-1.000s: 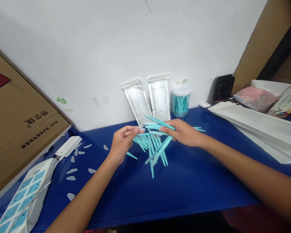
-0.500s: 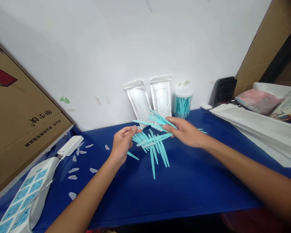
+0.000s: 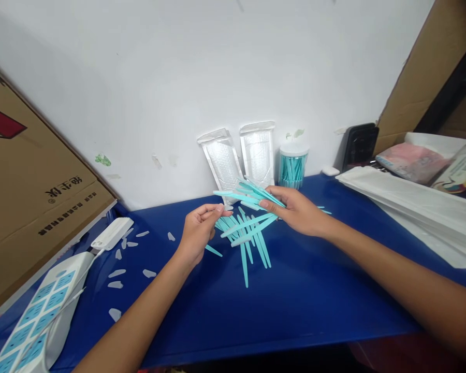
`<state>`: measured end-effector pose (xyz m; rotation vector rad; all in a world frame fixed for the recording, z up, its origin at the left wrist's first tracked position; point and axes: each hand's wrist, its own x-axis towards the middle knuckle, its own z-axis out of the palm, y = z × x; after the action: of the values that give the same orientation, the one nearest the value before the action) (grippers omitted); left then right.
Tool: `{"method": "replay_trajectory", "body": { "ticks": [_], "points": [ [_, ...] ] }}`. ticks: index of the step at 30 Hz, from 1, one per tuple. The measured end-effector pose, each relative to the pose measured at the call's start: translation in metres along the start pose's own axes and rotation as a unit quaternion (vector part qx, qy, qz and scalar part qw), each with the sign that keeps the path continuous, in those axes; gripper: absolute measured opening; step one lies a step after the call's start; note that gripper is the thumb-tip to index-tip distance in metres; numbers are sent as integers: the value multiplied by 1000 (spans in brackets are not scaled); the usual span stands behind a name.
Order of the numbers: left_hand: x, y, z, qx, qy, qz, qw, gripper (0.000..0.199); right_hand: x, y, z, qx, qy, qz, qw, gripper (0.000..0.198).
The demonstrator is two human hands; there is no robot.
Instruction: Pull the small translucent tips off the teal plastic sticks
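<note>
My right hand [image 3: 298, 211] is closed around a fanned bundle of turquoise eyebrow razors [image 3: 238, 196], their ends pointing left. To its left, my left hand [image 3: 198, 231] pinches a small translucent blade cap [image 3: 228, 209] between thumb and fingertips, near the tips of the bundle. Beneath both hands, more turquoise razors [image 3: 260, 247] lie in a loose pile on the blue table; my hands and the bundle cover part of it. Loose translucent caps [image 3: 149, 273] are scattered left of my left forearm.
A lidded jar of turquoise razors [image 3: 292, 167] stands by the wall, beside two silvery padded pouches [image 3: 258, 153] leaning there. On the left are a power strip [image 3: 42, 311], a white adapter [image 3: 112, 233] and a cardboard box [image 3: 34, 171]. White packaging [image 3: 411, 207] lies at right.
My left hand has shifted slightly right, still pinching the cap. Two lower razors of the right-hand bundle now angle further downward. The pile and the scattered caps look the same.
</note>
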<state>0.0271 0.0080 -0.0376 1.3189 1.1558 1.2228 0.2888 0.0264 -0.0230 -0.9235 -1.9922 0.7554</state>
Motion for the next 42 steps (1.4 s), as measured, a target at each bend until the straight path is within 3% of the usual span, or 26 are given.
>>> {"method": "replay_trajectory", "body": {
  "ticks": [8,14,20,42],
  "points": [
    [1,-1,0,-9,4,-1,1000,41,0,2,0,7,-24,19,1000,48],
    [3,1,-3,-30,18,3,999,41,-1,-2,-1,33,-86,22,996,50],
    [1,6,-2,-23,-28,18,999,38,-2,-3,2,30,-119,35,992,54],
    [0,7,-2,10,0,29,1000,35,-2,-1,0,-9,-120,20,993,49]
  ]
}}
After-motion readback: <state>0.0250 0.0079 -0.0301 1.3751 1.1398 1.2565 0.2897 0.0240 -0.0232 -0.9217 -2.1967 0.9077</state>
